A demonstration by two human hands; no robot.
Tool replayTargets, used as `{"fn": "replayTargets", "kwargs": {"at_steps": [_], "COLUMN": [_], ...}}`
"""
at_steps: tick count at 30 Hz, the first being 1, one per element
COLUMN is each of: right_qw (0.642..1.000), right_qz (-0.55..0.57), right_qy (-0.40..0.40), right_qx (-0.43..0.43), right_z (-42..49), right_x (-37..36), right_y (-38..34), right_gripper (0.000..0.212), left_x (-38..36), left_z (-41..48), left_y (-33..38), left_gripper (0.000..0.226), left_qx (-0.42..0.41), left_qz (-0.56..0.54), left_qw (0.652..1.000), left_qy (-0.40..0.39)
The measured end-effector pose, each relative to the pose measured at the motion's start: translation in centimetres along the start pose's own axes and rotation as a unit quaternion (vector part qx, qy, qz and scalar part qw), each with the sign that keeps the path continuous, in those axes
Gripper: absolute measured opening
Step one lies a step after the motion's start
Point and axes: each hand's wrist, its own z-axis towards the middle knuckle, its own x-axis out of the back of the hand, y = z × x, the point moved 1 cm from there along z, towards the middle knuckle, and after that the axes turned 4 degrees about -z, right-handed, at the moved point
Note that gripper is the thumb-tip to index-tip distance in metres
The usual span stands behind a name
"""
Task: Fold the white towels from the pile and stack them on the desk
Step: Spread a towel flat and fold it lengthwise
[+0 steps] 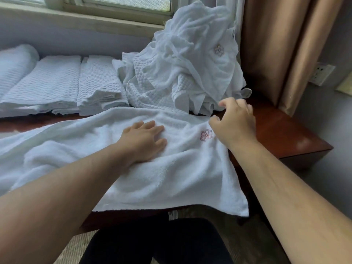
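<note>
A white terry towel (171,178) with a small pink embroidered flower lies spread and rumpled across the dark wooden desk (289,138), its near edge hanging over the front. My left hand (144,141) presses flat on its middle, fingers straight. My right hand (234,122) hovers at the towel's far right corner with loosely curled fingers; whether it pinches the cloth cannot be told. The pile of unfolded white towels (190,63) rises just behind, at the back right. Folded white towels (76,86) lie in stacks along the back left.
A window sill and frame (85,20) run behind the desk. Brown curtains (285,44) hang at the right, beside a wall socket (320,73). The desk's right corner is bare wood. My dark-clothed legs (152,242) are below the front edge.
</note>
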Motion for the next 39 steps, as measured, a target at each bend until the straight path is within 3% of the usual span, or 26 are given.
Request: {"fn": "replayTargets", "kwargs": {"at_steps": [2, 4, 7, 9, 11, 14, 16, 18, 21, 24, 28, 30, 32, 35, 39], "right_qw": [0.997, 0.982, 0.943, 0.915, 0.903, 0.888, 0.901, 0.944, 0.950, 0.943, 0.931, 0.954, 0.949, 0.928, 0.924], "right_qz": [0.032, 0.023, -0.105, -0.193, -0.223, -0.252, -0.262, -0.160, -0.081, -0.116, -0.182, -0.098, 0.013, -0.017, 0.020], "right_qy": [-0.057, -0.187, -0.308, -0.337, -0.341, -0.349, -0.331, -0.289, -0.294, -0.304, -0.315, -0.278, -0.258, -0.253, -0.253], "right_qx": [0.028, 0.012, -0.064, -0.111, -0.136, -0.159, -0.099, -0.016, 0.069, 0.073, -0.025, 0.061, 0.182, 0.273, 0.287], "right_z": [0.2, -0.3, -1.6, -1.7, -0.7, 1.0, 1.1, 0.1, -2.0, -2.1, -1.3, -2.3, -4.7, -7.5, -6.8], "right_x": [-0.5, -2.3, -5.8, -7.3, -7.8, -7.6, -7.6, -8.2, -9.4, -10.1, -10.1, -10.6, -11.5, -12.6, -12.6], "right_y": [-2.0, -3.7, -4.6, -4.8, -4.7, -5.1, -6.5, -8.0, -8.7, -8.6, -13.6, -17.3, -19.8, -20.6, -19.4], "right_gripper": [0.026, 0.023, 0.061, 0.079, 0.076, 0.065, 0.057, 0.051, 0.065, 0.065, 0.065, 0.054, 0.043, 0.047, 0.043], "left_x": [0.2, 0.6, 1.4, 1.6, 1.7, 2.4, 2.9, 3.1, 2.7, 2.4, 3.0, 3.6, 4.4, 5.9, 6.4], "left_z": [-0.1, 0.1, -0.2, -0.9, -1.6, -1.5, -1.6, -2.2, -4.0, -6.7, -9.7, -10.2, -10.5, -11.9, -13.3], "left_y": [0.2, -0.1, -1.7, -3.0, -4.0, -4.6, -4.8, -5.3, -6.8, -9.4, -10.7, -10.9, -11.8, -14.6, -17.7], "left_gripper": [0.060, 0.052, 0.040, 0.045, 0.056, 0.057, 0.047, 0.038, 0.040, 0.052, 0.072, 0.077, 0.066, 0.055, 0.103], "left_qx": [-0.005, -0.013, -0.015, 0.003, 0.028, 0.003, -0.017, -0.021, -0.002, 0.065, 0.243, 0.265, 0.239, 0.228, 0.295], "left_qz": [0.002, -0.021, -0.067, -0.007, 0.046, 0.050, 0.019, -0.031, -0.051, -0.004, 0.090, 0.069, 0.026, -0.007, -0.012], "left_qw": [1.000, 1.000, 0.996, 0.999, 0.998, 0.999, 0.999, 0.997, 0.995, 0.994, 0.963, 0.959, 0.968, 0.968, 0.955], "left_qy": [0.005, 0.015, 0.056, 0.054, 0.015, 0.001, 0.030, 0.066, 0.084, 0.085, 0.080, 0.068, 0.075, 0.103, 0.034]}}
